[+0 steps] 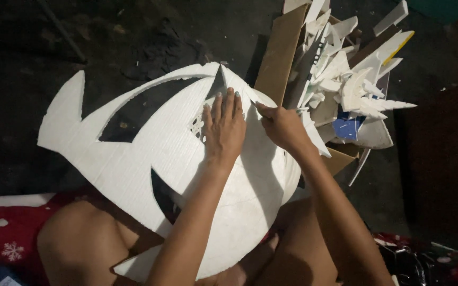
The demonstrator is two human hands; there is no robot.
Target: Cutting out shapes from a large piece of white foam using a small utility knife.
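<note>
left hand (223, 127): flat, fingers spread, pinning foam sheet (133, 153) on lap to steady it | right hand (282, 127): grip pinched shut on sheet's edge just beside, tool unclear | scrap pile (340, 79) beyond right grip

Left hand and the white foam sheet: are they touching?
Touching. The head view shows the left hand lying flat, palm down with fingers spread, directly on the white foam sheet, with no gap beneath it.
</note>
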